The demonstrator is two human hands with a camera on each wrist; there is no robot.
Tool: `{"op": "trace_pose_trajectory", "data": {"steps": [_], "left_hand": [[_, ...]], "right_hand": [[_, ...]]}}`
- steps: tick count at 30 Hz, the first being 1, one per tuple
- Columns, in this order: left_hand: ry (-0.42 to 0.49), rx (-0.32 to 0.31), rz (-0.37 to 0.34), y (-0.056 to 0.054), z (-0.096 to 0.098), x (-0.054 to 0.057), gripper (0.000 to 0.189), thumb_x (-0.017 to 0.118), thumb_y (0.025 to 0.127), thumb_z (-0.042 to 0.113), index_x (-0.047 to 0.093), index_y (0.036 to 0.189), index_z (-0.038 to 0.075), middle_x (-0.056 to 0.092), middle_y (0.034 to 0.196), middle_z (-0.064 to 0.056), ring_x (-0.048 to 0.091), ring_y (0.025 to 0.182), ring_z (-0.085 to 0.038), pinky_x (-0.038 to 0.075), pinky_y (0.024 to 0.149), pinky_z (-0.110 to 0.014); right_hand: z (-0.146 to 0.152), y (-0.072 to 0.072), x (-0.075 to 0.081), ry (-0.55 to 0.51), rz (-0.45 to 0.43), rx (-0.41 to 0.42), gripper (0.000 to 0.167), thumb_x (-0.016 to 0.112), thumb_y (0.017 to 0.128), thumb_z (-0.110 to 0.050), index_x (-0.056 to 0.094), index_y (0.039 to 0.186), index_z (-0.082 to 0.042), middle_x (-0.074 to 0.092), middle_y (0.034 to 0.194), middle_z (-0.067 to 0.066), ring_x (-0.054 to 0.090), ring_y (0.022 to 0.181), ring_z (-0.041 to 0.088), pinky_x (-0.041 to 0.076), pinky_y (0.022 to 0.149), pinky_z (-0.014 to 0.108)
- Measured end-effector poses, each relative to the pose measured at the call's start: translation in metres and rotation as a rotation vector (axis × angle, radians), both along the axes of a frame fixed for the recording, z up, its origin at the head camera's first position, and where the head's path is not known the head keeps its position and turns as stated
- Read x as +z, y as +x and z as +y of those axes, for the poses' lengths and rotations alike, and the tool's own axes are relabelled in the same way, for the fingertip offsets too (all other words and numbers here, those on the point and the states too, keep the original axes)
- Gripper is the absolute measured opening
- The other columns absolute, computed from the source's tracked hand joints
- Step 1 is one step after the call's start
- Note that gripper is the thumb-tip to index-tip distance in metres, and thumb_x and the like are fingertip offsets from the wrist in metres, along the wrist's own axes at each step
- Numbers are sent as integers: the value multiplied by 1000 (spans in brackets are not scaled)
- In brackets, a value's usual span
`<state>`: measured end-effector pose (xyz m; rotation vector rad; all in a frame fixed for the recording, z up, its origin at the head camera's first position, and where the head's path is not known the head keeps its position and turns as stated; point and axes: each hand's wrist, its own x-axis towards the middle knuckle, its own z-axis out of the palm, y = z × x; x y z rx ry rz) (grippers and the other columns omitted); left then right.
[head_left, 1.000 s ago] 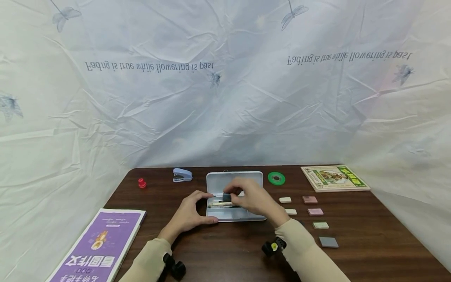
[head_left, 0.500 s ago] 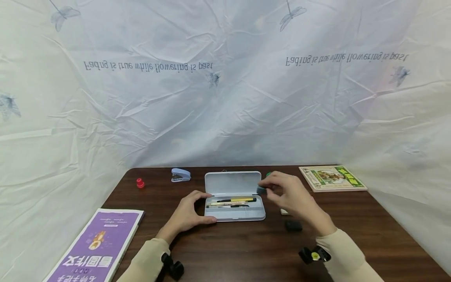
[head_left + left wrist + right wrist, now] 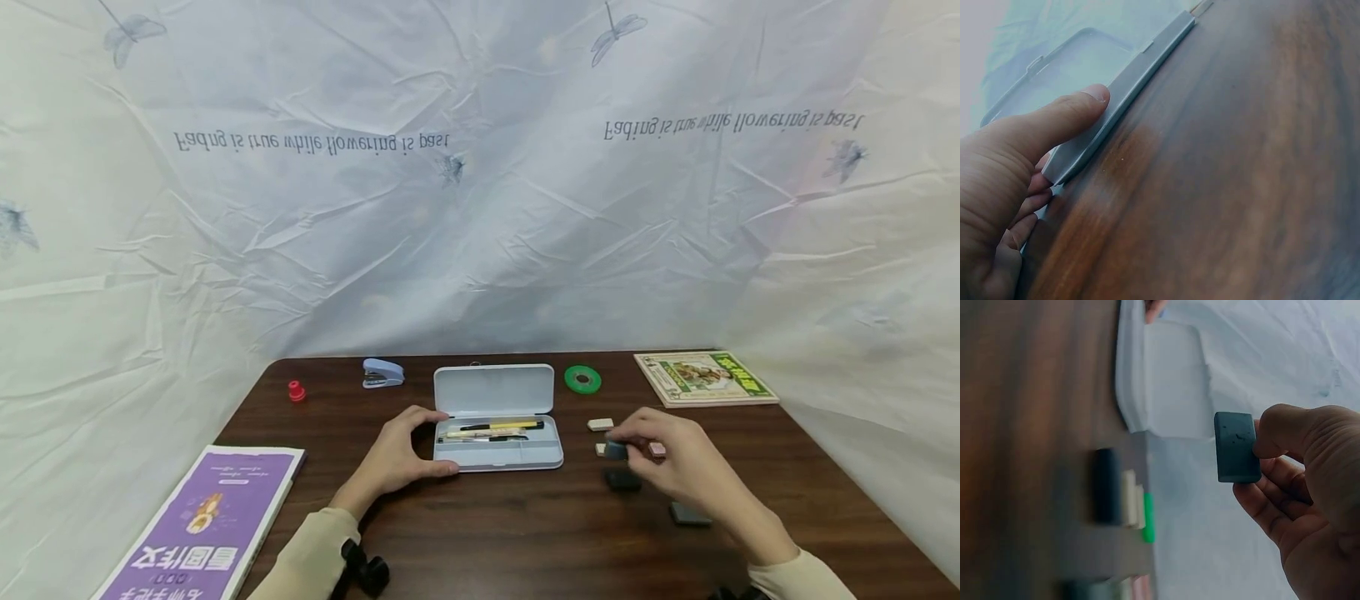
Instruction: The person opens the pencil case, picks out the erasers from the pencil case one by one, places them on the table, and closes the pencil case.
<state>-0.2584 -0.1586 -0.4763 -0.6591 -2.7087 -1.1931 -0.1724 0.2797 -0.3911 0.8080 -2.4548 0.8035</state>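
Observation:
A pale blue pencil case (image 3: 493, 390) lies with its lid raised near the middle of the table. Inside its tray are several pens (image 3: 517, 425), one of them yellow and black. My left hand (image 3: 397, 452) holds the case's left end; in the left wrist view the thumb (image 3: 1079, 112) presses on the front wall. To the right of the case, my right hand (image 3: 681, 457) pinches a dark blue-grey eraser (image 3: 1236, 449) between thumb and fingers, above the table. It partly covers the small blocks behind it, among them a white eraser (image 3: 600, 425) and a pink one (image 3: 657, 450).
Nearer me lie a black block (image 3: 622, 480) and a dark grey block (image 3: 688, 515). A green tape roll (image 3: 582, 379), a stapler (image 3: 383, 373) and a red stamp-like piece (image 3: 297, 391) stand farther back. Books (image 3: 705, 377) lie back right; a purple book (image 3: 202, 517) lies left.
My right hand has moved rightward from over the pencil case with the eraser, then down toward the small blocks. The tape roll is uncovered again. My left hand has stayed on the case.

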Motion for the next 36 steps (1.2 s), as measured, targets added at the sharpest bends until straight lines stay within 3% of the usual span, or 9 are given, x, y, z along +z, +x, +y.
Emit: {"op": "trace_pose_trajectory", "data": {"steps": [2, 6, 9, 13, 20, 30, 34, 36], "left_hand": [[2, -2, 1, 0, 0, 0, 84, 103, 73, 60, 73, 143, 23, 68, 142, 4, 61, 142, -25, 47, 121, -56], [4, -4, 6, -1, 1, 0, 84, 103, 74, 60, 74, 143, 23, 69, 141, 3, 62, 141, -25, 48, 120, -57], [5, -6, 7, -2, 1, 0, 84, 103, 74, 59, 74, 144, 22, 69, 141, 3, 62, 141, -25, 48, 120, -57], [6, -5, 6, -2, 1, 0, 84, 103, 73, 60, 74, 143, 23, 68, 141, 3, 62, 141, -25, 47, 120, -56], [6, -4, 6, -2, 1, 0, 84, 103, 73, 60, 74, 143, 23, 69, 141, 4, 62, 139, -24, 48, 120, -56], [11, -10, 8, -2, -1, 1, 83, 102, 74, 60, 74, 143, 23, 68, 141, 3, 61, 141, -25, 47, 121, -57], [6, -9, 4, -1, -1, 0, 84, 102, 74, 61, 73, 144, 24, 68, 142, 3, 61, 142, -26, 47, 121, -57], [2, -8, 1, -1, -1, -1, 84, 102, 74, 61, 73, 144, 24, 68, 143, 3, 61, 142, -26, 47, 121, -57]], "right_hand": [[6, 5, -8, 10, -10, -28, 48, 87, 84, 13, 84, 108, -28, 75, 107, -19, 71, 104, 5, 61, 78, 22], [14, 13, -24, 17, -62, -51, 47, 89, 83, 11, 84, 105, -31, 77, 106, -23, 74, 110, 7, 62, 83, 23], [19, 18, -34, 16, -98, -11, 45, 88, 84, 10, 84, 104, -30, 76, 103, -21, 70, 91, 3, 60, 74, 27], [21, 20, -42, 39, -99, 20, 44, 90, 84, 9, 83, 103, -30, 75, 102, -20, 69, 89, 2, 59, 72, 28], [22, 20, -45, 86, -93, 20, 49, 92, 79, 10, 81, 100, -33, 73, 100, -23, 68, 92, -1, 59, 76, 27], [29, 21, -47, 69, -280, 178, 39, 92, 87, 2, 82, 106, -30, 71, 106, -16, 67, 93, 1, 58, 72, 25], [29, 19, -44, 75, -288, 187, 34, 93, 89, -3, 83, 107, -29, 72, 105, -16, 66, 92, 1, 57, 71, 26], [28, 18, -41, 74, -248, 177, 33, 95, 88, -5, 81, 108, -27, 73, 104, -15, 66, 89, 2, 58, 71, 27]]}}
